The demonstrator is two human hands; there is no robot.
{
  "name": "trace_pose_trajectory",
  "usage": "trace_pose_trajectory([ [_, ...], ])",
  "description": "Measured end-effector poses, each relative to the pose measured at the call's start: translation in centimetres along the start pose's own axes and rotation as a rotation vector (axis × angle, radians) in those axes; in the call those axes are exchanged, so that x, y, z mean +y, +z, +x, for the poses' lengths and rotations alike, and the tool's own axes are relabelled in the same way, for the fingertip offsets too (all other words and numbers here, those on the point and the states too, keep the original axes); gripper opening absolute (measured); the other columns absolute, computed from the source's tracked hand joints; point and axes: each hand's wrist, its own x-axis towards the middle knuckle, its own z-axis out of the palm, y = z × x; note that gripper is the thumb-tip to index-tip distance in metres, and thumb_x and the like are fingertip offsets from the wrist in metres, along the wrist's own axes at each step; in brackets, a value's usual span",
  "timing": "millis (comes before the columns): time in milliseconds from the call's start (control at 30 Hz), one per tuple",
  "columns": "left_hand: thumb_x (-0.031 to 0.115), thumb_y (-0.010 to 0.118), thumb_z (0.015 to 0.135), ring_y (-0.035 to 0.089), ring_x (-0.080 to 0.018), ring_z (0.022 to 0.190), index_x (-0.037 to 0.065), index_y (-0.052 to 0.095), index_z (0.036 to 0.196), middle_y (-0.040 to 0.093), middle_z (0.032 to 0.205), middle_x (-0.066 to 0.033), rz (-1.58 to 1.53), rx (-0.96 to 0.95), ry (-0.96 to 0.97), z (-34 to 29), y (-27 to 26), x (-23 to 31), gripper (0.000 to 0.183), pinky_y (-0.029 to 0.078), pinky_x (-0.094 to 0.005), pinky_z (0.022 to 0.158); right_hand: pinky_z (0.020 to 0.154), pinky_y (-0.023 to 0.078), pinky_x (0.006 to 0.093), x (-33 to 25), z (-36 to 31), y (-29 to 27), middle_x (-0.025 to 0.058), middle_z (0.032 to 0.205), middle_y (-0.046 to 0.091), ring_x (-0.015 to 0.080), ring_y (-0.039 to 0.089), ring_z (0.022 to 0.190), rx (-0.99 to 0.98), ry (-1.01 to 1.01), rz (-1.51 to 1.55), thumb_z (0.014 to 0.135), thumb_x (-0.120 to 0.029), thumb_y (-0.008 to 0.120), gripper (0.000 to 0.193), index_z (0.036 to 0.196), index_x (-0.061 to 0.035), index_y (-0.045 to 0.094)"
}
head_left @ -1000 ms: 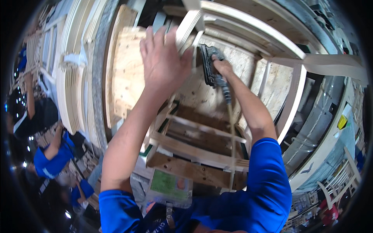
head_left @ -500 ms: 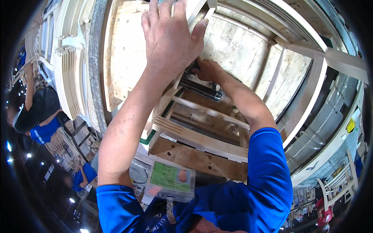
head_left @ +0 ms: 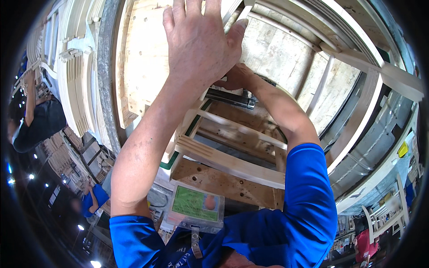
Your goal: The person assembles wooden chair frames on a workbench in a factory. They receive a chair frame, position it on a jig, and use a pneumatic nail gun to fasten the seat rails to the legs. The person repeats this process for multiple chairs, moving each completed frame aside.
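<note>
My left hand (head_left: 199, 42) lies palm down over a pale wooden frame (head_left: 230, 13) at the top, its fingers stretched and the thumb out to the right. Just below it, my right hand (head_left: 239, 77) is closed around a black tool that looks like a nail gun (head_left: 230, 98), with a long straight magazine ending in a silvery tip. My left hand and wrist hide the tool's head and most of my right fingers. Under the tool, a slatted wooden assembly with a curved grooved rail (head_left: 232, 161) sits close to my chest.
On the left, stacked curved wooden parts (head_left: 73, 89) stand beside a grey metal edge (head_left: 108, 76). A curved wooden frame (head_left: 357, 118) arches along the right. A drilled wooden board (head_left: 223, 181) lies nearest me. Co-workers, one in a dark shirt (head_left: 40, 123), are at the far left.
My right hand and the nail gun have shifted slightly up, further under my left hand. My left thumb has moved a little to the right.
</note>
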Motion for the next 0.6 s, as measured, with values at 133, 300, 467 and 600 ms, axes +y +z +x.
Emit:
trace_pose_trajectory([
  [133, 0.035, 0.073, 0.093, 0.039, -0.0473, 0.145, 0.007, 0.054, 0.143, 0.055, 0.143, -0.0183, -0.046, 0.073, 0.033, -0.1, 1.2, 0.1, 0.060, 0.028, -0.0613, 0.119, 0.103, 0.054, 0.0468, 0.5, -0.5, -1.1, 0.0248, 0.123, 0.071, 0.0387, 0.068, 0.118, 0.013, 0.007, -0.032, 0.088, -0.049, 0.073, 0.083, 0.145, 0.0062, 0.048],
  [300, 0.033, 0.074, 0.093, 0.037, -0.0501, 0.146, 0.004, 0.054, 0.143, 0.052, 0.144, -0.0236, -0.061, 0.063, 0.000, -0.8, 1.2, -0.7, 0.061, 0.026, -0.0668, 0.119, 0.102, 0.055, 0.0429, -0.8, -4.7, -1.5, 0.0220, 0.125, 0.072, 0.0355, 0.068, 0.119, -0.064, 0.287, 0.111, 0.083, -0.058, 0.078, 0.077, 0.132, 0.0000, 0.065],
  [467, 0.033, 0.072, 0.093, 0.037, -0.0487, 0.147, 0.008, 0.053, 0.145, 0.051, 0.147, -0.0218, -0.052, 0.019, -0.060, -0.3, 0.4, 0.0, 0.060, 0.025, -0.0636, 0.120, 0.092, 0.057, 0.0406, 4.0, -11.7, -2.6, 0.0191, 0.116, 0.074, 0.0310, 0.072, 0.103, 0.094, 0.694, 0.946, 0.093, -0.047, 0.073, 0.059, 0.129, -0.0009, 0.068],
  [600, 0.033, 0.070, 0.095, 0.036, -0.0480, 0.147, 0.006, 0.052, 0.146, 0.050, 0.149, -0.0216, -0.029, -0.014, -0.082, -0.3, 0.2, 0.1, 0.060, 0.024, -0.0620, 0.122, 0.062, 0.058, 0.0395, 8.5, -14.4, -4.0, 0.0134, 0.087, 0.068, 0.0256, 0.064, 0.067, 0.275, 0.569, 2.087, 0.090, -0.048, 0.078, 0.046, 0.108, -0.0068, 0.066],
])
